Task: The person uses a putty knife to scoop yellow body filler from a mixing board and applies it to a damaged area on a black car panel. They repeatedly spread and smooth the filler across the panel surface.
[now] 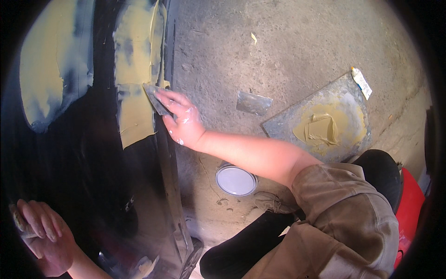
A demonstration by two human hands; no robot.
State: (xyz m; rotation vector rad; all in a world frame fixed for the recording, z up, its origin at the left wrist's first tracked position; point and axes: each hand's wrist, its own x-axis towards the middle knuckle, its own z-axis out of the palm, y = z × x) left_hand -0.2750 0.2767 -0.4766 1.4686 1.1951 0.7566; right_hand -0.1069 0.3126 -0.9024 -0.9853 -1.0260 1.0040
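My right hand (183, 118) holds a flat metal spreader (157, 99), its edge against a band of yellowish filler (134, 114) on the dark panel (103, 162). A second patch of filler (42, 69) covers the upper left of the panel. My left hand (44, 232) is low at the far left with curled fingers, round something at the picture's rim that I cannot make out. To the right, on the floor, lies a board (274, 125) with a spread mound of filler (323, 129).
A loose metal plate (253, 102) and a white tube (361, 83) lie on the concrete floor (297, 42). A round tin (236, 180) stands below my right arm. My shoe (270, 201) and dark-clad legs are at the bottom, with something red (409, 204) at the right.
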